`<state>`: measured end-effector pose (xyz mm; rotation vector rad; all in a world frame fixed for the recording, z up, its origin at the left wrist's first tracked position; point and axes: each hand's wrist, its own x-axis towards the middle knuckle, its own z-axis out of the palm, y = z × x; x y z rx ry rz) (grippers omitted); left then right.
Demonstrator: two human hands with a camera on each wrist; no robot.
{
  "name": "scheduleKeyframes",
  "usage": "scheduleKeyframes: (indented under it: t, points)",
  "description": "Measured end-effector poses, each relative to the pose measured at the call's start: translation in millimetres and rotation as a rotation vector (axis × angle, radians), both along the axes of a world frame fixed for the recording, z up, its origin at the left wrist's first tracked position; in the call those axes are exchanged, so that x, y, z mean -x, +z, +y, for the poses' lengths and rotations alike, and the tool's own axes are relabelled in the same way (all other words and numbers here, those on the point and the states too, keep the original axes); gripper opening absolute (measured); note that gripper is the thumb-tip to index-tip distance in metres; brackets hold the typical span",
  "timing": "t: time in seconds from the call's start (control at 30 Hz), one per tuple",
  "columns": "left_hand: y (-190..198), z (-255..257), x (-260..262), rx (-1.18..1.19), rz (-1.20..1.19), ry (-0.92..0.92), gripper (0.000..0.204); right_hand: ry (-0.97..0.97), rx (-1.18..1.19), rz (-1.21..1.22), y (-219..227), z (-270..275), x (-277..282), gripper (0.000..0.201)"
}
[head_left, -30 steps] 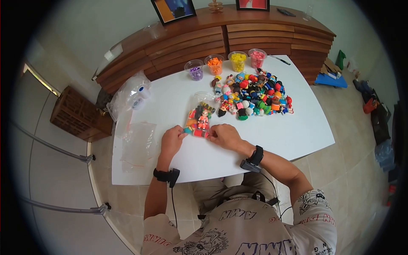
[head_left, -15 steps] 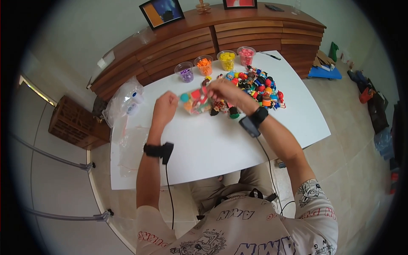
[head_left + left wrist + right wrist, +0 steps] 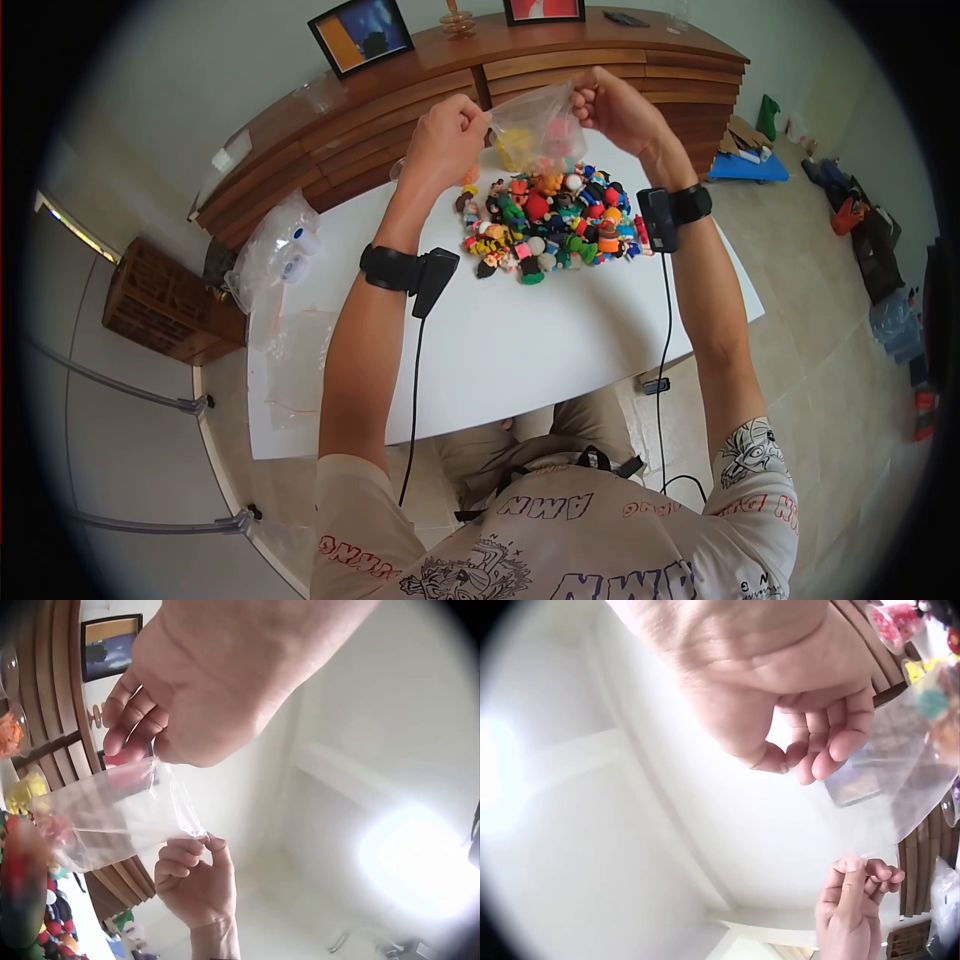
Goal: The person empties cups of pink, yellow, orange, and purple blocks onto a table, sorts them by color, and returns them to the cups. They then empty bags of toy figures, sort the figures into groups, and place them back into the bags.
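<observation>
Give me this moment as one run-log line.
clear bag: held up between hands | left hand: pinches one edge | right hand: pinches other edge | figurine pile: on white table

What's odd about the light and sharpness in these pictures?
Head view: dark rounded corners, and the wooden cabinet bows; left wrist view: a bright light glares at right, the clear bag shines near its mouth, and a reddish shape at lower left is blurred; right wrist view: glare whitens the left edge.

White table point(image 3: 500, 355), heap of colourful figures point(image 3: 553, 225), clear cups point(image 3: 25, 727), flat plastic bag point(image 3: 298, 352), bulkier plastic bag point(image 3: 268, 248)
</observation>
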<state>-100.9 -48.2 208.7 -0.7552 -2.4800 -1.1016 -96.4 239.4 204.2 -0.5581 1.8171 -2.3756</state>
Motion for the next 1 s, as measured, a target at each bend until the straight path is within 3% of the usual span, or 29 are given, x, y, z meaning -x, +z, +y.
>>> scheduleKeyframes:
  t: [0.1,0.17,0.2,0.3,0.33,0.4,0.43,0.47,0.53,0.57,0.63,0.67,0.73,0.77,0.8,0.9,1.0]
  points:
    - [2,5,-15,-0.067,-0.125,-0.080,0.027,-0.046,-0.073,0.055,11,5,-13,0.019]
    - [-8,-2,-17,-0.183,-0.320,-0.211,0.049,-0.027,-0.100,0.168,10,5,-23,0.019]
    - [-15,-5,-19,-0.183,-0.322,-0.216,0.049,-0.032,-0.102,0.166,8,3,-27,0.019]
    - [-50,-20,-20,-0.429,-0.851,-0.295,0.094,0.082,-0.050,0.277,-6,-5,-38,0.018]
    - [-57,-23,-27,-0.428,-0.849,-0.297,0.094,0.113,-0.113,0.342,-17,-8,-37,0.016]
    - [-69,-29,-45,-0.683,-1.146,-0.577,0.098,0.204,-0.249,0.348,-25,-30,-67,0.016]
    - [-77,-34,-49,-0.795,-1.229,-0.676,0.078,0.291,-0.364,0.372,-41,-35,-77,0.017]
    - [-87,-38,-52,-0.794,-1.223,-0.677,0.078,0.378,-0.479,0.397,-55,-40,-85,0.020]
    - [-110,-50,-60,-0.607,-0.957,-0.406,0.053,0.472,-0.801,0.327,-65,-47,-113,0.033]
    - [-115,-57,-63,-0.673,-0.967,-0.436,0.045,0.477,-0.800,0.330,-72,-47,-117,0.033]
    - [-127,-65,-71,-0.621,-0.921,-0.426,0.044,0.250,-0.928,0.197,-95,-48,-118,0.054]
    - [-131,-68,-74,-0.562,-0.875,-0.425,0.043,0.254,-0.928,0.197,-107,-54,-114,0.054]
    - [-138,-70,-81,-0.547,-0.872,-0.401,0.044,-0.038,-0.401,-0.147,-131,-69,-105,0.074]
    - [-141,-70,-83,-0.531,-0.864,-0.381,0.045,0.004,-0.248,-0.255,-135,-73,-96,0.079]
    - [-143,-72,-84,-0.530,-0.864,-0.382,0.045,0.002,-0.248,-0.255,-140,-76,-89,0.079]
    - [-150,-85,-84,-0.502,-0.929,-0.433,0.042,-0.074,-0.140,-0.204,-147,-84,-73,0.051]
    - [-160,-106,-83,-0.445,-0.920,-0.370,0.041,-0.023,-0.199,-0.091,-141,-82,-69,0.038]
